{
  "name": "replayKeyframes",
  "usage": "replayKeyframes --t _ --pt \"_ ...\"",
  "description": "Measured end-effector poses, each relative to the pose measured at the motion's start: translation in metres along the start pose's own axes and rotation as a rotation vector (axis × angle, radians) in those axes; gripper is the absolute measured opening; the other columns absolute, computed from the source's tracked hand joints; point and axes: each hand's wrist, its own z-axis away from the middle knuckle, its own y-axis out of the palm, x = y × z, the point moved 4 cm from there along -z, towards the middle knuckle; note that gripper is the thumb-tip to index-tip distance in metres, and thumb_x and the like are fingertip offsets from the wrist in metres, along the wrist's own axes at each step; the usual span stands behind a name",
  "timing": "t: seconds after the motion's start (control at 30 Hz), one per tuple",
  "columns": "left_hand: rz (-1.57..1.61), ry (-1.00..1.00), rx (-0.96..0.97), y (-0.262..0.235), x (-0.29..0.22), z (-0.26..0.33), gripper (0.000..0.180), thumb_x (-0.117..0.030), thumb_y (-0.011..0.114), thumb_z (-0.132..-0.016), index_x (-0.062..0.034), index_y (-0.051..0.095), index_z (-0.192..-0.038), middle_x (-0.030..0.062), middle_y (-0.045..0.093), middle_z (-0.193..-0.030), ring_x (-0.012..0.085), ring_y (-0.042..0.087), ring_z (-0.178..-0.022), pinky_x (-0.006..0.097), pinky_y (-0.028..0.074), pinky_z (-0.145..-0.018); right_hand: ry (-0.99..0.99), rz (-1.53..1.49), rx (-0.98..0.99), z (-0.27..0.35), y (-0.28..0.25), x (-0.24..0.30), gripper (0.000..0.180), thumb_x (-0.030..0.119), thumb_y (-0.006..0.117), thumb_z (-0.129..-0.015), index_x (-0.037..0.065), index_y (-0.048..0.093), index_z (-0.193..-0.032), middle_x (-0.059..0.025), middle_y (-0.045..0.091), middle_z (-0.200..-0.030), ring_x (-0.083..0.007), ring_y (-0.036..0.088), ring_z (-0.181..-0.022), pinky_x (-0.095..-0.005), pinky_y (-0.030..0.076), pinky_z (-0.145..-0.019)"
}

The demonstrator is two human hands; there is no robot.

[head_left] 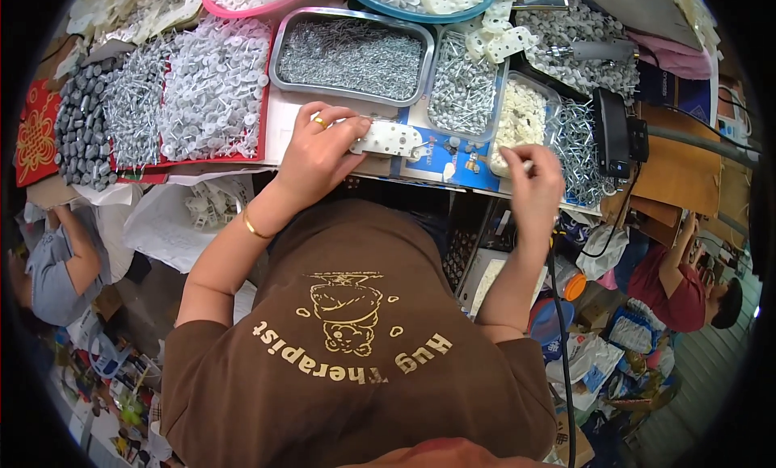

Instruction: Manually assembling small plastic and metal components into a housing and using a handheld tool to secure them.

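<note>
My left hand (325, 149) is closed on the left end of a white plastic plate with holes (390, 139), which lies at the table's near edge. Small metal bits show at the plate's right end. At the right, my right hand (535, 181) is pinched over the near end of a clear tray (554, 112) of small cream-coloured pieces (521, 116). A small pale bit shows at its fingers, too small to name. Just left of that tray is a clear tray of silvery screws or nails (462, 88).
A metal tray (279, 73) of small metal pins stands behind the plate. White plastic nail clips (214, 96), metal nails (136, 104) and grey plugs (81, 124) lie heaped at left. Loose screws (578, 149) lie beside a black device (611, 132). A cable (563, 347) hangs at right. Two people sit farther off.
</note>
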Motion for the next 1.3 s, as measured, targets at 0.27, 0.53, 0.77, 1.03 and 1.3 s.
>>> replayKeyframes --t 0.27,0.53,0.77,1.03,1.3 --pt "0.085 0.002 0.011 0.002 0.005 -0.002 0.046 -0.004 0.080 -0.069 -0.0057 0.062 -0.111 0.0064 0.070 -0.108 0.0268 0.064 -0.105 0.048 0.043 -0.097 0.003 0.205 0.088 0.005 0.007 -0.032 0.017 0.015 0.078 -0.077 0.000 0.069 -0.081 -0.0122 0.061 -0.086 -0.0310 0.054 -0.088 -0.0397 0.044 -0.082" --pt "-0.195 -0.051 -0.105 -0.038 0.034 -0.042 0.017 -0.018 0.076 -0.081 -0.0171 0.073 -0.098 -0.0042 0.069 -0.098 0.0180 0.060 -0.101 0.041 0.029 -0.097 0.132 -0.476 -0.018 0.008 0.001 0.001 0.009 0.004 0.066 -0.094 0.000 0.062 -0.100 -0.0039 0.066 -0.085 -0.0100 0.063 -0.077 -0.0233 0.049 -0.070" --pt "-0.239 0.016 -0.004 -0.003 0.074 -0.058 0.008 -0.024 0.078 -0.078 -0.0186 0.073 -0.077 -0.0061 0.062 -0.086 0.0159 0.055 -0.094 0.041 0.029 -0.094 -0.323 -0.460 0.018 0.010 0.031 0.071 0.013 -0.005 0.076 -0.079 -0.002 0.068 -0.088 -0.0123 0.071 -0.090 -0.0222 0.067 -0.086 -0.0306 0.052 -0.077" --pt "-0.135 -0.115 -0.035 -0.008 0.074 -0.050 0.009 -0.022 0.076 -0.083 -0.0160 0.070 -0.085 -0.0043 0.065 -0.086 0.0173 0.058 -0.090 0.041 0.027 -0.094 -0.521 -0.333 -0.079 0.015 0.069 0.058 0.020 0.007 0.086 -0.072 0.011 0.077 -0.089 -0.0043 0.052 -0.095 -0.0201 0.051 -0.089 -0.0307 0.044 -0.071" --pt "0.199 -0.260 0.042 -0.033 0.035 -0.025 0.007 -0.020 0.075 -0.084 -0.0151 0.070 -0.085 -0.0071 0.068 -0.085 0.0130 0.058 -0.084 0.039 0.028 -0.093 -0.858 -0.065 -0.011 0.008 0.054 0.063 0.031 0.009 0.089 -0.065 0.016 0.080 -0.093 -0.0038 0.056 -0.092 -0.0205 0.053 -0.081 -0.0313 0.045 -0.065"
